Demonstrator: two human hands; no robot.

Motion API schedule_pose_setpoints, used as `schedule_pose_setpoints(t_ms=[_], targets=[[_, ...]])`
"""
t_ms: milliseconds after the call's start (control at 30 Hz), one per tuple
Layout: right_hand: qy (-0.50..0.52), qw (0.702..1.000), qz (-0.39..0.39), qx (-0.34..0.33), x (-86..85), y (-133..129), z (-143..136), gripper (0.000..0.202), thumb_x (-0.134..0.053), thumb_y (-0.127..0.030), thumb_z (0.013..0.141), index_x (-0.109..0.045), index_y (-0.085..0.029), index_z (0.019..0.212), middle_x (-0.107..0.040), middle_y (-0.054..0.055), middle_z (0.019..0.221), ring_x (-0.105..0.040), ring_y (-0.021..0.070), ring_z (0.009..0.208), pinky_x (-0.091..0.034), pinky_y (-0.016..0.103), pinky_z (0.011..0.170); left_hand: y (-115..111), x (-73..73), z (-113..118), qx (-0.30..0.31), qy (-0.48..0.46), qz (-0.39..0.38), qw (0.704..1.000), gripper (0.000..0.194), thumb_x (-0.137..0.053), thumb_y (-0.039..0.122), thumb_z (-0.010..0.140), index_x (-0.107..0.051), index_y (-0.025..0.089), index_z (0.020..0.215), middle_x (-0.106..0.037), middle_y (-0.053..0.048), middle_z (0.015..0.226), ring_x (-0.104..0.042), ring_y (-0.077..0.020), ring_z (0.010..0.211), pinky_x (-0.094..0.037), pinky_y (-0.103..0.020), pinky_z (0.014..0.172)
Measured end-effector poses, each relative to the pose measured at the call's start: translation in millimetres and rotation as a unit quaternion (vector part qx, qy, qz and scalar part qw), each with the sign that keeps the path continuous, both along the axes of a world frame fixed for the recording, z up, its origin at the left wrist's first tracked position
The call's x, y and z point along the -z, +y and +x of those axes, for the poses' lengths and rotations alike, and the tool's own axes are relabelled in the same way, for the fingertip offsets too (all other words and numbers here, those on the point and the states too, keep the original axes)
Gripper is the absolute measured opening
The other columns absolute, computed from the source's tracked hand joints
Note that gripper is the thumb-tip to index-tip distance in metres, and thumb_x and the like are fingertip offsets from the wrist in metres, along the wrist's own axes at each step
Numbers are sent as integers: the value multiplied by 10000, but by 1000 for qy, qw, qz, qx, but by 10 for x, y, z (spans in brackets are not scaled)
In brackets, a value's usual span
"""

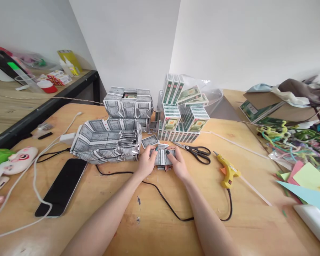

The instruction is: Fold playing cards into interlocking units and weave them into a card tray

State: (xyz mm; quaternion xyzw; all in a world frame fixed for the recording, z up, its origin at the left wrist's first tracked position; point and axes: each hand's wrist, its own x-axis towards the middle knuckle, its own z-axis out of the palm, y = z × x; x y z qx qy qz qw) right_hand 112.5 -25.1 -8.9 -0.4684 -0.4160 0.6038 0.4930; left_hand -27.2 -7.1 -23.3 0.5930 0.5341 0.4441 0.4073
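Note:
Between my left hand (147, 161) and my right hand (179, 163) is a small piece made of folded playing cards (162, 158), their patterned grey backs facing up. Both thumbs press on its top, one at each side; the other fingers are mostly hidden beneath. Left of my hands stands an open box built from playing cards (96, 137), with a row of folded cards inside its right end. A loose playing card (149, 141) lies just beyond my left hand. Behind the box sits another card-built block (129, 103).
Stacked green card packs (178, 137) stand beyond my hands. Black-handled scissors (198, 153) and a yellow glue gun (228, 172) lie to the right, its black cable crossing the table in front. A phone (62, 186) lies left. Coloured paper (309, 179) is at far right.

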Motion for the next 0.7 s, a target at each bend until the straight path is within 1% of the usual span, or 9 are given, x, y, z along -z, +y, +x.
schedule_pose_setpoints(t_ms=[100,200,267,367,433,533,700], targets=[[-22,1000,11,-14,-1,-13,14,301,-528,-437,738,-430,-246,948,-466,-103,415,-456,112,304,-335,187,301,2,7,5,7,0,8,1000,79,-431,241,819,-482,184,796,-482,30,629,-447,-120,572,-335,-210,556],[-51,998,22,-22,11,-23,15,277,-509,-428,760,-417,-243,945,-451,-108,417,-402,90,274,-285,166,266,1,18,7,10,-10,7,1000,86,-424,242,823,-485,188,795,-487,29,627,-451,-119,567,-343,-210,554],[-63,998,27,-8,26,-24,7,258,-514,-417,761,-420,-242,925,-462,-99,469,-393,76,286,-276,157,257,1,28,6,13,-29,6,999,100,-433,266,823,-494,190,798,-497,24,632,-462,-122,570,-351,-210,547],[-65,996,38,36,48,-19,-6,228,-539,-397,751,-435,-237,877,-455,-86,540,-421,68,340,-336,164,284,6,46,6,20,-45,3,999,118,-461,300,810,-506,191,807,-510,21,630,-482,-127,580,-363,-210,541],[-67,996,44,47,57,-13,-5,220,-550,-389,748,-441,-233,858,-440,-83,543,-423,69,351,-353,170,293,15,57,5,24,-27,-3,999,124,-458,303,809,-505,189,821,-510,25,624,-487,-125,583,-370,-210,548],[-68,996,48,44,62,-7,9,220,-550,-389,753,-440,-230,858,-430,-80,538,-417,68,346,-348,171,289,29,60,3,30,10,-14,999,135,-420,293,825,-490,180,848,-519,28,648,-489,-114,593,-375,-205,559],[-70,995,46,50,69,-4,29,232,-547,-405,755,-440,-230,863,-437,-75,549,-412,64,343,-334,168,284,27,33,6,35,27,-7,999,152,-397,301,837,-477,172,850,-525,19,685,-486,-112,606,-369,-204,559]])
